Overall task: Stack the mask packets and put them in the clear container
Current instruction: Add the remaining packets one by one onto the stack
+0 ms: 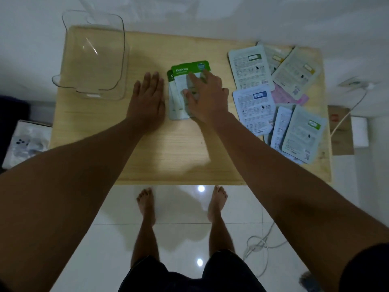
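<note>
A: Wooden surface; clear container empty, far left. Hands?

B: Left hand flat, holding nothing, edge squaring the small stack. Right hand presses the Aloe Vera packet on top.

A: Obstacles?

B: None. Loose packets wait right.

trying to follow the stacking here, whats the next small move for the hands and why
Probably nudge the Aloe Vera packet square onto the packet beneath, using the right hand resting on it and the left hand flat alongside as a stop. The two lie fanned, edges misaligned; the clear container holds nothing yet.
</note>
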Available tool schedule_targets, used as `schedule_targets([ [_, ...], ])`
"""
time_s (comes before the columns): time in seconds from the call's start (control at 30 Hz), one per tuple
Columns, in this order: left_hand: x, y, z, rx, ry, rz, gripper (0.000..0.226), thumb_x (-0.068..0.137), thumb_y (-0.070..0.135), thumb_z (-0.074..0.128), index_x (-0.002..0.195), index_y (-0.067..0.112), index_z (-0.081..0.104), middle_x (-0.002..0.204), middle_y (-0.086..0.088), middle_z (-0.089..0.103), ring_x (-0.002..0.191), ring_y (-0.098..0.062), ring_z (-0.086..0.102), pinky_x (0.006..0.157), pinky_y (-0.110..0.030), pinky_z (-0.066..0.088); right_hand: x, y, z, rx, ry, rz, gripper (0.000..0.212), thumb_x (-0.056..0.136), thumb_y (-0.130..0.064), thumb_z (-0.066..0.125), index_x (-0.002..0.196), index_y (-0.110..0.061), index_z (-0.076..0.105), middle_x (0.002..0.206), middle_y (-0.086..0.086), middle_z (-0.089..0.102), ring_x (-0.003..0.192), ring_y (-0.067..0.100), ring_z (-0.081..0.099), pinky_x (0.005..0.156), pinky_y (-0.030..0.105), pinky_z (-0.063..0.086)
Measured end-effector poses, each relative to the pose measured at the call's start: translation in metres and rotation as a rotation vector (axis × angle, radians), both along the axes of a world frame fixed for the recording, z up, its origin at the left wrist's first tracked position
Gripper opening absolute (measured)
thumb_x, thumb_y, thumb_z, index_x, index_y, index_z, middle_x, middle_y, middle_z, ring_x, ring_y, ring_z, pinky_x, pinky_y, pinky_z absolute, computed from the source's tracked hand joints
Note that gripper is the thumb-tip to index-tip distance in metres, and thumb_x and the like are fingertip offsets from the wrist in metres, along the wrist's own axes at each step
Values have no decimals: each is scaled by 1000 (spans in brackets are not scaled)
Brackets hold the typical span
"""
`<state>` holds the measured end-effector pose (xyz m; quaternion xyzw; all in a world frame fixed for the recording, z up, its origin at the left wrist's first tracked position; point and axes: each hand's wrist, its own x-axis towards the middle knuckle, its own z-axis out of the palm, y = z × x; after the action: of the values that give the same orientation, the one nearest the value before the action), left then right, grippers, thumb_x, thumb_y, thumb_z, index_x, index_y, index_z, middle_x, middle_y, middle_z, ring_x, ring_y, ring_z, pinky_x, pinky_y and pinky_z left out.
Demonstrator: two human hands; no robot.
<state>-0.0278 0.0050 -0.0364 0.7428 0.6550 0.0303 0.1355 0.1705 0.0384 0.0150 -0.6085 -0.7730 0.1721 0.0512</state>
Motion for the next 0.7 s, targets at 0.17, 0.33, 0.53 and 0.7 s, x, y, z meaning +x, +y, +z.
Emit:
schedule_targets([
  [0.17,-1,1,0,3,11,8,68,94,30,27,155,2,23,165,-18,16,153,-37,11,120,-54,9,62,47,12,-83,-76,-419,62,95,-42,53,150,-26,29,160,14,20,147,36,20,112,58,28],
  [0.33,-1,0,-2,13,14,12,67,94,31,26,156,3,23,165,-16,16,153,-34,10,121,-52,9,109,80,8,-226,-73,-657,89,73,-52,77,141,-14,32,142,17,38,133,37,37,103,53,39],
  [0.53,0,0,-2,25,17,19,64,97,26,32,156,5,21,166,-15,15,154,-33,8,122,-51,7,130,90,5,-136,214,-644,66,67,-47,85,119,-9,66,117,6,70,105,21,68,82,30,55],
  [0.7,0,-1,-1,28,12,22,63,98,27,32,156,4,21,166,-14,15,154,-32,8,122,-50,7,111,95,32,150,364,-561,32,78,-32,66,102,-12,75,94,3,74,77,9,61,62,23,44],
])
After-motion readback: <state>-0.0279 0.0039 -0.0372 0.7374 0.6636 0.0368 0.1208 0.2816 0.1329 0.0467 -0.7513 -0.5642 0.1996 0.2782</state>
